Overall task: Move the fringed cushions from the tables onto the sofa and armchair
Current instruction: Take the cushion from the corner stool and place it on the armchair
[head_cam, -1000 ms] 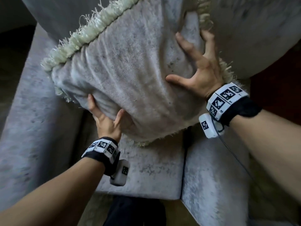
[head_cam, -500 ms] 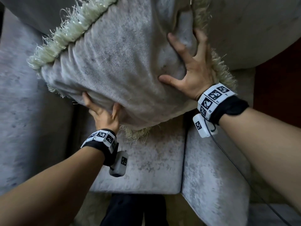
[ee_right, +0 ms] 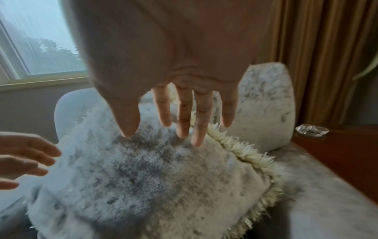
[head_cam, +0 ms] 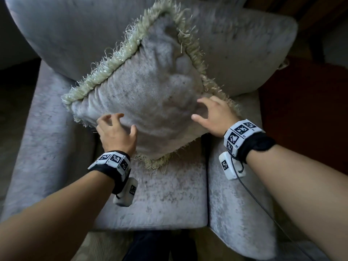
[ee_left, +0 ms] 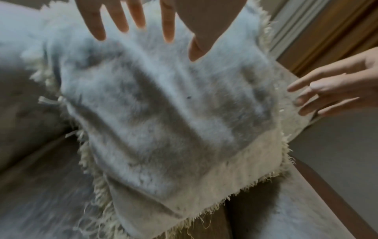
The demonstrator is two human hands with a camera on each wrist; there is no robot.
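Both hands (head_cam: 116, 133) (head_cam: 214, 117), fingers spread, hover over fringed cushion (head_cam: 150, 95) on armchair (head_cam: 165, 200).

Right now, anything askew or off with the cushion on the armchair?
Mildly askew: the fringed cushion sits rotated like a diamond, one corner down on the seat and leaning on the armchair backrest. Its face is dented and creased. Both hands, left and right, are open. No damage visible.

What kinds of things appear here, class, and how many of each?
Fringed cushion: 1
Armchair: 1
Hands: 2, left hand, right hand
Wrist bands with markers: 2, and
Glass dish: 1
Total: 7
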